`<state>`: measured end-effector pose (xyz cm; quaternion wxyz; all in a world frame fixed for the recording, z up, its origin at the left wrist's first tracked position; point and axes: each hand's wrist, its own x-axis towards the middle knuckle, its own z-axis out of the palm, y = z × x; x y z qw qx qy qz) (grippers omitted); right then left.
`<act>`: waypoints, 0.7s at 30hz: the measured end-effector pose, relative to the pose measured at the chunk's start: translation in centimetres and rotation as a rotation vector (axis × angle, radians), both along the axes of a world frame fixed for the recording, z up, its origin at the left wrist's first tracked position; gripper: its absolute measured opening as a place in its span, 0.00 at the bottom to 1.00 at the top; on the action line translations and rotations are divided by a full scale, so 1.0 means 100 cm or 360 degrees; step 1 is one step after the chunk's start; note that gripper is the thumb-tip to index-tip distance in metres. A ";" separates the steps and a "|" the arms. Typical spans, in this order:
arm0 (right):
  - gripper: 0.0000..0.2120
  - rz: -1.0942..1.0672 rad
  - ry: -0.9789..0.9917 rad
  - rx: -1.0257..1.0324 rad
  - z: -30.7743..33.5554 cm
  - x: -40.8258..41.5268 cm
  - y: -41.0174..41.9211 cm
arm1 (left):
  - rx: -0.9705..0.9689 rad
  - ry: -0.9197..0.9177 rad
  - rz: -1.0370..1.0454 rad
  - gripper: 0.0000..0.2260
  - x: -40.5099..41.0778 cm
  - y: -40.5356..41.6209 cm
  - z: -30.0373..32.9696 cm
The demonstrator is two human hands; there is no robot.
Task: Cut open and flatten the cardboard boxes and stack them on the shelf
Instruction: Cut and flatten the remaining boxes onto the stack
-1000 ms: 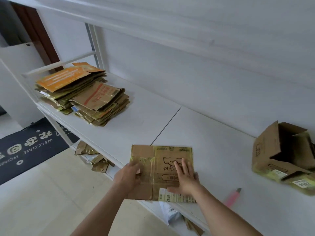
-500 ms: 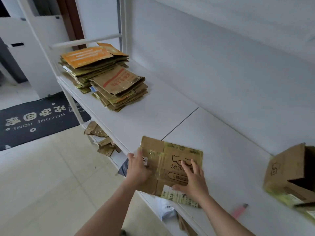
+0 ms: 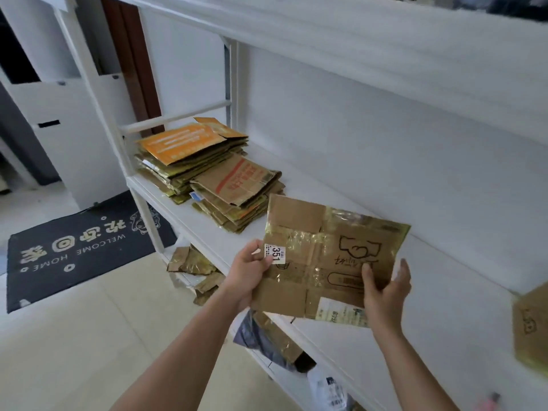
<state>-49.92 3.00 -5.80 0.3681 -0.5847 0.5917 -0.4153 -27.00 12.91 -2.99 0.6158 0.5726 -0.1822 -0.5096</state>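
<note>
Now | flattened box (image 3: pixel 326 259) held over shelf (image 3: pixel 207 229) edge | left hand (image 3: pixel 250 274) grip pinches its left edge | right hand (image 3: pixel 385 292) grip clasps lower right | stack (image 3: pixel 213 176) up-left of left grip

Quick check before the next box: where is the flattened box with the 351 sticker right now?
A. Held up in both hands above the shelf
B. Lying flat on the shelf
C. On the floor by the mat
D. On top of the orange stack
A: the flattened box is lifted off the shelf, with the left hand gripping its left edge and the right hand its right.
</note>
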 end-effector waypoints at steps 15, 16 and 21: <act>0.31 0.0307 0.0724 -0.0470 0.085 0.265 -0.054 | 0.0054 -0.0096 0.0836 0.02 0.202 0.039 0.029; 0.32 0.0299 0.0732 -0.0425 0.086 0.280 -0.057 | 0.0048 -0.0033 0.0889 0.01 0.217 0.035 0.031; 0.33 0.0622 0.0179 -0.0191 0.083 0.365 -0.078 | -0.0030 0.0236 0.0967 0.02 0.283 -0.007 0.040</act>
